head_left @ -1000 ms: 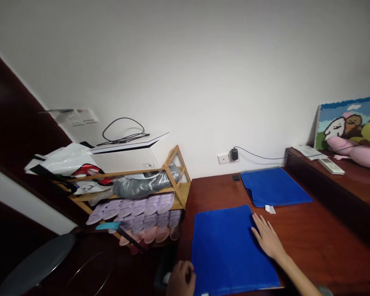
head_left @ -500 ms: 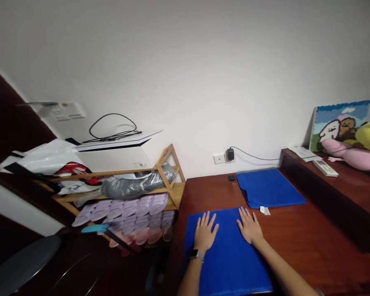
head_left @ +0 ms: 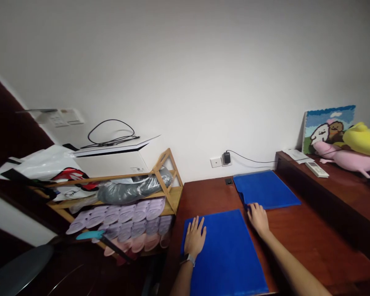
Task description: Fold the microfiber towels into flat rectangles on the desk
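My left hand (head_left: 195, 239), with a watch on its wrist, lies flat with fingers spread on the near flat blue sheet (head_left: 225, 250), by its left edge. The sheet rests on the dark red-brown desk (head_left: 203, 193). My right hand (head_left: 259, 220) is at the near-left corner of a second flat blue sheet (head_left: 267, 187), farther back. Its fingers are bent down and close together, and whatever lies under them is hidden. The small white tags at that spot are covered by this hand.
Against the wall, a wooden rack (head_left: 168, 176) holds a white box (head_left: 117, 162), bags and several lilac slippers (head_left: 128, 213). A black plug adapter (head_left: 227, 157) sits in the wall socket. To the right, a raised ledge bears a remote (head_left: 317, 169), a picture and plush toys.
My right hand has lifted off the near blue sheet and moved right to the far sheet's corner, over the white tags. The left hand shifted slightly left, and the view turned a little.
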`<state>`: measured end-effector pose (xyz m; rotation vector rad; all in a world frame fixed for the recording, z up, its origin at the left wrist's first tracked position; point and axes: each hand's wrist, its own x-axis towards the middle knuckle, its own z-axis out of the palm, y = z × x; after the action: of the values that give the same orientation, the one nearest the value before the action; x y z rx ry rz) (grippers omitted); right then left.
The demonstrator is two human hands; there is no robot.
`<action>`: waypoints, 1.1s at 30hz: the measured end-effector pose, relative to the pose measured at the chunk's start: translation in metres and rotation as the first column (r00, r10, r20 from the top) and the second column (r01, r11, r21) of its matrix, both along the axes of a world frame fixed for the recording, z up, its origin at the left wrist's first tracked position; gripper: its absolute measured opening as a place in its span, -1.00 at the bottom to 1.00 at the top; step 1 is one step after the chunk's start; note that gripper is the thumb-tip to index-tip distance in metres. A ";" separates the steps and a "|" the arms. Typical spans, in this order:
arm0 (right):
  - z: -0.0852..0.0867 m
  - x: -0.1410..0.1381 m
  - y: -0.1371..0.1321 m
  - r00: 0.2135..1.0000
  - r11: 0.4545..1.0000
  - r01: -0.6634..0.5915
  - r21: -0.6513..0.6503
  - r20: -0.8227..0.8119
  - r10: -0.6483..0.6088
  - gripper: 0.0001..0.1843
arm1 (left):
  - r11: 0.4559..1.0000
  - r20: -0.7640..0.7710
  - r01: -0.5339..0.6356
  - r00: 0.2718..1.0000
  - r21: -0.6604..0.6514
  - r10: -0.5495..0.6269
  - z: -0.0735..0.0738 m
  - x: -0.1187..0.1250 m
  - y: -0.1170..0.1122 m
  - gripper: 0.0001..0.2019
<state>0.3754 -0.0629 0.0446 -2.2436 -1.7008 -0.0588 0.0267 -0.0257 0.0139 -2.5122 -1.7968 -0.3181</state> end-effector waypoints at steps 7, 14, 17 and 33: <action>0.017 0.002 0.050 0.990 0.991 0.132 0.001 0.057 -0.132 -0.70 | 1.000 0.052 -0.004 0.999 0.016 0.004 0.000 -0.002 0.001 -0.49; 0.023 0.006 0.040 0.992 0.999 -0.045 0.014 0.120 0.043 -0.68 | 0.999 0.080 -0.011 0.997 0.032 0.008 -0.004 -0.004 0.003 -0.49; 0.022 -0.003 0.028 0.987 0.994 -0.107 -0.020 0.121 0.108 -0.66 | 1.000 0.082 -0.004 0.997 0.026 0.002 -0.002 -0.002 0.002 -0.49; -0.039 -0.069 0.009 0.950 0.936 -0.307 -0.173 -0.113 0.290 -0.25 | 0.971 -0.005 0.205 0.979 0.120 -0.206 -0.001 0.059 -0.003 -0.46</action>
<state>0.3064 -0.0543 0.0059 -2.0487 -2.0534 0.2773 0.0853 -0.0288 0.0133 -2.6173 -1.4725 -0.4291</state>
